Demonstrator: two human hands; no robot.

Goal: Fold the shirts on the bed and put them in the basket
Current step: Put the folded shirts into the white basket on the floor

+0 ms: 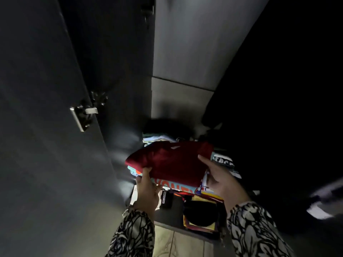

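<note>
A stack of folded shirts [178, 186] is held up in front of a dark wardrobe, with a dark red folded shirt [172, 160] on top and turquoise and printed ones beneath. My left hand [147, 190] grips the stack's left front corner, thumb on the red shirt. My right hand [220, 179] holds the right side, its thumb resting on the red shirt and the fingers under the pile. No bed and no basket are in view.
An open wardrobe door [46, 127] with a metal hinge [83, 115] stands at the left. Inside, more folded clothes [159, 138] lie on a shelf behind the stack, and other folded garments [200, 214] sit lower down. The right side is very dark.
</note>
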